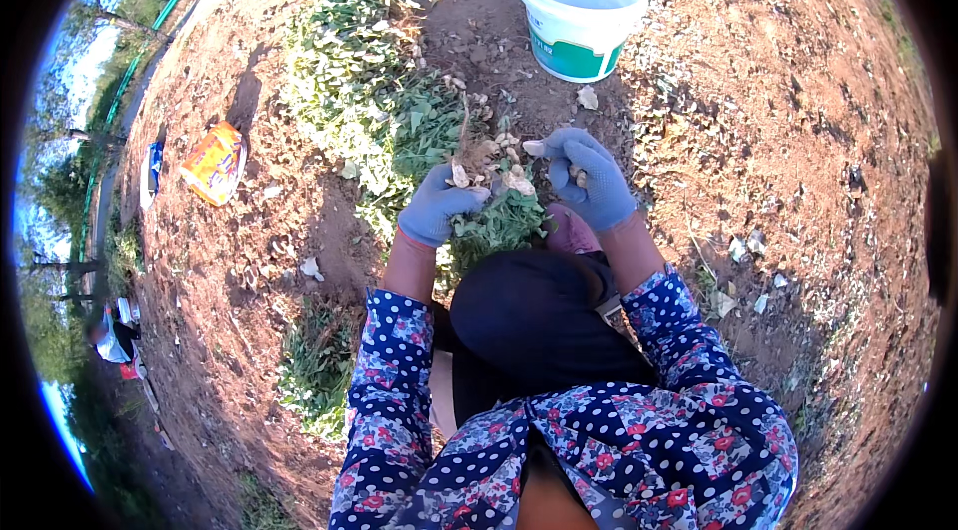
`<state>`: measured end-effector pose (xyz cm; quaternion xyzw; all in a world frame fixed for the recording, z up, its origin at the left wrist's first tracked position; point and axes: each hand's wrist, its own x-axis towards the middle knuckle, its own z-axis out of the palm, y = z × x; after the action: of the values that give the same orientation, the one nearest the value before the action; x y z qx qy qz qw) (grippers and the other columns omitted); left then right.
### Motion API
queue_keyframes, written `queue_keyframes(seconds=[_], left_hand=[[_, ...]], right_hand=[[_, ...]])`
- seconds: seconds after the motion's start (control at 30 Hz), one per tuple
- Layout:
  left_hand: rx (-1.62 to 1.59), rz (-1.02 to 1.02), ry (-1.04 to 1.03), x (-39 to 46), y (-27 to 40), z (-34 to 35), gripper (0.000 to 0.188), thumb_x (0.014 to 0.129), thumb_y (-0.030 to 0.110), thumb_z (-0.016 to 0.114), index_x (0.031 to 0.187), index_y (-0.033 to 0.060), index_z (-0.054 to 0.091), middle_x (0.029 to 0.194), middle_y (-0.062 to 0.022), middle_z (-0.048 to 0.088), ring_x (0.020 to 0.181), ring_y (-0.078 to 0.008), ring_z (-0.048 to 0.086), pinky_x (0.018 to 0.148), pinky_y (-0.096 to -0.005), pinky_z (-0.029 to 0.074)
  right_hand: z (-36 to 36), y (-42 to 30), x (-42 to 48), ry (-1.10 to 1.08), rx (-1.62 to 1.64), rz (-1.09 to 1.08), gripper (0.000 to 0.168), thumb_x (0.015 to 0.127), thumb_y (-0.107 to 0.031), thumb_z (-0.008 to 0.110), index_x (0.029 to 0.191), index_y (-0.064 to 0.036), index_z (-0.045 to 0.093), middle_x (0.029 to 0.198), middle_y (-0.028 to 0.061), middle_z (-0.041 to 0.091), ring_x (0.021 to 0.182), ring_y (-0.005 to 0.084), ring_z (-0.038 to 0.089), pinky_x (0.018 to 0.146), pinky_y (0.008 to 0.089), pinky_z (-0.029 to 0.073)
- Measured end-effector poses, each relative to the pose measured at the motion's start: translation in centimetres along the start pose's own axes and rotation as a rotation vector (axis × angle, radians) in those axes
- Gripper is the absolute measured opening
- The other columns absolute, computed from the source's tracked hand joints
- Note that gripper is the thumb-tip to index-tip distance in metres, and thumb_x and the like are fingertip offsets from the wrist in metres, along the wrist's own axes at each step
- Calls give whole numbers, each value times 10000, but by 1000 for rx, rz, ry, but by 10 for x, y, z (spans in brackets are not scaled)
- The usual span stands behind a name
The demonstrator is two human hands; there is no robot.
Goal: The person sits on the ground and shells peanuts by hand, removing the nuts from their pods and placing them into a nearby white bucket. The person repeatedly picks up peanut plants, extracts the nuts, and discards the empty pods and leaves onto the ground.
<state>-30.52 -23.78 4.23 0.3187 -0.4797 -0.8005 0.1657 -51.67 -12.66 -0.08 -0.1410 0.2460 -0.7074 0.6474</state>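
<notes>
My left hand (443, 206), in a grey knit glove, is closed on a pulled peanut plant (501, 219) by its root end. Pale peanut pods (516, 180) hang among the roots between my two hands; the leaves lie below, over my foot. Just right of the pods is my right hand (591, 177), in a matching glove, its fingers curled round a few loose peanuts (577, 175), with the thumb side pointing at the pods. A long heap of peanut plants (352, 81) lies on the soil ahead and to the left, touching the held plant.
A white and green plastic bucket (580, 13) stands ahead, slightly right. An orange bag (214, 163) and a blue and white item (152, 174) lie at the left. More plants (318, 365) are by my left elbow. Another person (114, 339) sits far left. Dry leaves dot the soil.
</notes>
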Motion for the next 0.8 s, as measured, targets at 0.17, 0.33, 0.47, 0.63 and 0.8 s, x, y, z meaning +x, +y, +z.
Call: queue_keyframes(seconds=[0.17,0.33,0.47,0.63,0.8], left_hand=[[-18,28,-119,2,-14,-6,514,696,138,663,1161,-63,575,1047,-102,652,936,-174,624,858,-293,475],[-118,-18,-174,2,-20,-10,673,659,124,711,1264,-32,459,1060,-118,622,959,-226,611,841,-328,498],[-189,50,-138,0,-17,12,536,709,52,673,1216,-32,519,1014,-99,644,906,-201,624,839,-322,490],[229,160,202,5,-11,8,269,772,129,673,1000,-11,649,858,-56,674,778,-157,626,706,-297,490],[1024,278,510,19,-11,8,319,787,337,651,913,44,656,738,-155,664,717,-304,655,645,-396,503]], right_hand=[[32,0,12,-96,-524,10,317,892,-203,581,1145,-12,596,789,10,588,633,65,526,551,202,426],[40,13,34,-271,-674,-32,399,919,-314,581,1149,12,601,937,51,646,870,120,594,758,253,486],[25,56,37,-17,457,194,377,947,-439,489,821,-98,589,636,-11,529,504,105,486,462,262,436],[5,49,30,195,490,100,258,944,-329,515,855,-96,581,626,-8,521,454,94,446,398,198,354],[24,25,16,243,-196,22,169,896,-129,551,1026,-32,599,814,48,619,555,64,507,441,176,361]])
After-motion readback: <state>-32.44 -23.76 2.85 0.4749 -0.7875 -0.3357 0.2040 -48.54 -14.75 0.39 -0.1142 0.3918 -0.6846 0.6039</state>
